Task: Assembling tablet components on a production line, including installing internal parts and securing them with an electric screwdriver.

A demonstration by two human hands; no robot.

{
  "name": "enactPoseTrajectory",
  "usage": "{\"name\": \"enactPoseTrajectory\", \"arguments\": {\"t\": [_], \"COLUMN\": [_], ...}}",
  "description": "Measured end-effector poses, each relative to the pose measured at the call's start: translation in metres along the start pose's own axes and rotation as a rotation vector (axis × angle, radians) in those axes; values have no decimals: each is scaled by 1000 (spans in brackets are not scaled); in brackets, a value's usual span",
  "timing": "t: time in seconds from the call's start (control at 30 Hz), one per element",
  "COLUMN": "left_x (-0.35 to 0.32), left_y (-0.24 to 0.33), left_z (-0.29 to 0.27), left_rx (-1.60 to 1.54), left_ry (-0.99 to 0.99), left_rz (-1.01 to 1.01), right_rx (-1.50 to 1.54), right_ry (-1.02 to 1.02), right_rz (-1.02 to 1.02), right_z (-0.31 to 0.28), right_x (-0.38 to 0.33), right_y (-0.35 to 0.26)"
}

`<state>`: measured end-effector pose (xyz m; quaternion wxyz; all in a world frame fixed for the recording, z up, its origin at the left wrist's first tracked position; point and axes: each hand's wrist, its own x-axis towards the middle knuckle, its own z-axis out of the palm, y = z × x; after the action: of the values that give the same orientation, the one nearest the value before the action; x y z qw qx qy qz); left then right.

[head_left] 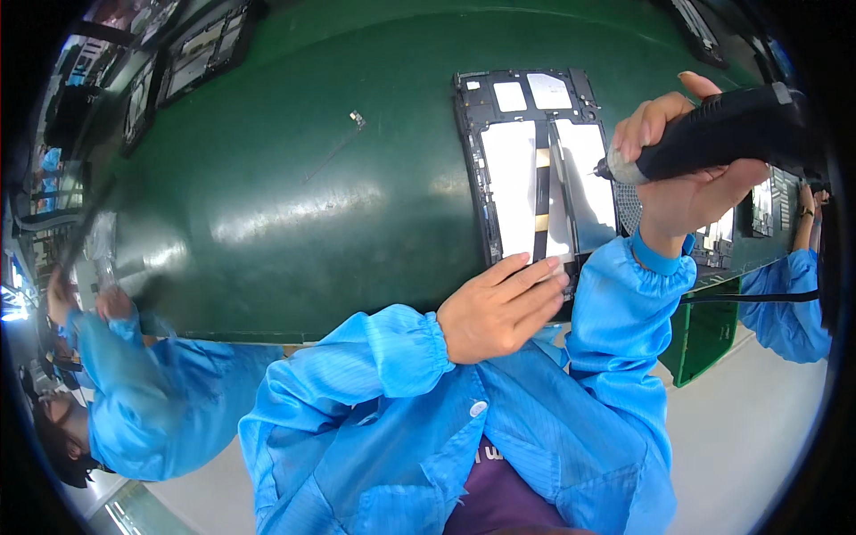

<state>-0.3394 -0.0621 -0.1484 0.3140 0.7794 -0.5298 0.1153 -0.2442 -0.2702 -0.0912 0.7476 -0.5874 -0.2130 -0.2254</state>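
Note:
An opened tablet [513, 192] lies on the green table, its inner side up. Silvery battery panels, a dark ribbon strip with gold-coloured patches and a black frame show in it. Across its near edge rests my left hand [504, 308], fingers stretched out and lying flat, covering part of that edge. My right hand [664, 156] is wrapped round a black electric screwdriver [727, 129]. The tool lies nearly level, its thin tip pointing left over the tablet's right battery panel; whether the tip touches anything I cannot tell.
A small part with a thin cable [357, 120] lies left of the tablet on the green table [267, 294]. More opened devices [201, 53] stand at the far left. Co-workers in blue sleeves [169, 392] sit at left and right. A green bin [704, 334] stands below the table edge.

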Motion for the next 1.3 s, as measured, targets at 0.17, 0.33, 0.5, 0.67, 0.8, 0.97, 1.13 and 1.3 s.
{"name": "enactPoseTrajectory", "arguments": {"t": [0.17, 0.33, 0.5, 0.67, 0.8, 0.97, 1.13, 1.3], "left_x": [20, 63, 63, 187, 231, 237, 243, 247], "left_y": [-52, -182, -354, -187, -69, 7, 14, 20], "left_z": [-6, -31, -60, -13, 45, 127, 135, 121], "left_rx": [100, 321, 635, 275, 10, -62, 46, 225], "left_ry": [14, 23, 367, 40, -123, -435, -563, -714], "left_rz": [-35, -181, 32, -97, 229, 351, 244, 236], "right_rx": [99, 173, 311, 586, 881, 982, 1006, 1142], "right_ry": [68, 14, -162, -392, -831, -939, -924, -970], "right_rz": [54, 178, 296, 522, 649, 481, 430, 489], "right_z": [6, 31, 49, 37, 39, 25, 10, 6], "right_x": [-9, -10, -4, -10, -9, -22, -26, -29], "right_y": [-16, -3, -8, -25, -40, -50, -52, -55]}}
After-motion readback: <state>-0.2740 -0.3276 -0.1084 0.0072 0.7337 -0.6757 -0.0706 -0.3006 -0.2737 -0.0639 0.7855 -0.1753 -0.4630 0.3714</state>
